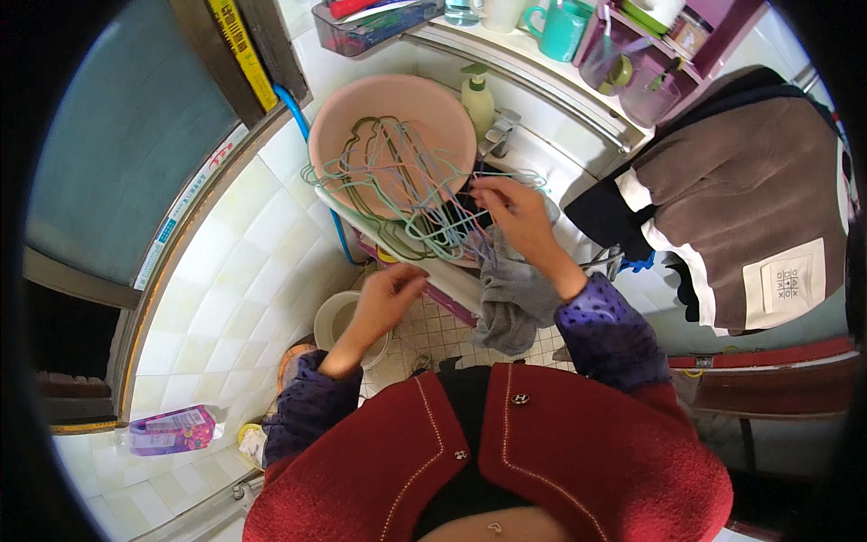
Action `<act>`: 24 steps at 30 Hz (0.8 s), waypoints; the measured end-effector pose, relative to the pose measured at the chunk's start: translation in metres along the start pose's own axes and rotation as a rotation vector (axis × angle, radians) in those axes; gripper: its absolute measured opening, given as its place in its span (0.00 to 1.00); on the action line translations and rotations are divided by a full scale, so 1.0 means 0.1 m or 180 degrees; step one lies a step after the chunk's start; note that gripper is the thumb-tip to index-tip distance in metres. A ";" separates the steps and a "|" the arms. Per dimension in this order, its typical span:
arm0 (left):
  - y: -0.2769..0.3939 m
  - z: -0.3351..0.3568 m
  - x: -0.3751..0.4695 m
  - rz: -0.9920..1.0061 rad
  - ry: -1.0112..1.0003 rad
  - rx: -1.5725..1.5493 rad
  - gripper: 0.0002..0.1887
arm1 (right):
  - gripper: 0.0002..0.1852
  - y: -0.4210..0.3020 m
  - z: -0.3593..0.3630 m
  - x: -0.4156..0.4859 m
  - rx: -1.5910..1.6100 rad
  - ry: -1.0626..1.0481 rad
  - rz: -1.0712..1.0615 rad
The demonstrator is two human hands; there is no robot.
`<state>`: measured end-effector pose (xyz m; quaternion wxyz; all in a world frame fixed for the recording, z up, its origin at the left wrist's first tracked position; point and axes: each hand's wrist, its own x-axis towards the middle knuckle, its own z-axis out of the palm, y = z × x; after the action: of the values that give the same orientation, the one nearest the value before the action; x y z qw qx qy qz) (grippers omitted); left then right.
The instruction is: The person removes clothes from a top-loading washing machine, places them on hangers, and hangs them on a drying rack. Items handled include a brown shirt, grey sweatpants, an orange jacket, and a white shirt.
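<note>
A tangle of thin clothes hangers (406,183), green, pink and blue, lies across a pink plastic basin (393,91) on the washbasin. My right hand (518,213) is at the right end of the hangers, thumb and fingers bent; whether it grips one cannot be told. Below the near edge of the hangers is my left hand (389,298), slightly blurred, its fingers loosely curled with nothing visible in them. A grey cloth (511,291) hangs over the washbasin's front edge under my right wrist. Behind the basin stand a green pump bottle (478,105) and a metal faucet (500,134).
A shelf (576,71) holding a turquoise mug (559,30) and cups runs above a metal towel bar (515,85). Brown clothing (752,190) hangs at the right. A white bucket (332,318) stands on the tiled floor. A blue hose (294,108) runs down the left wall.
</note>
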<state>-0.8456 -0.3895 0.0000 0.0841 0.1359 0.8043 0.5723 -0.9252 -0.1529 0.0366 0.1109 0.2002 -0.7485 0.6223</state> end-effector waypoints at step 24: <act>0.02 0.16 0.75 0.2298 0.0476 0.1836 0.17 | 0.15 0.20 0.46 1.13 0.0028 0.1197 -0.0331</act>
<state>-0.9121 -0.3506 -0.0019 -0.2197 0.3832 0.8357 0.3262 -1.0309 -0.2130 0.0564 0.2800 0.1192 -0.7005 0.6455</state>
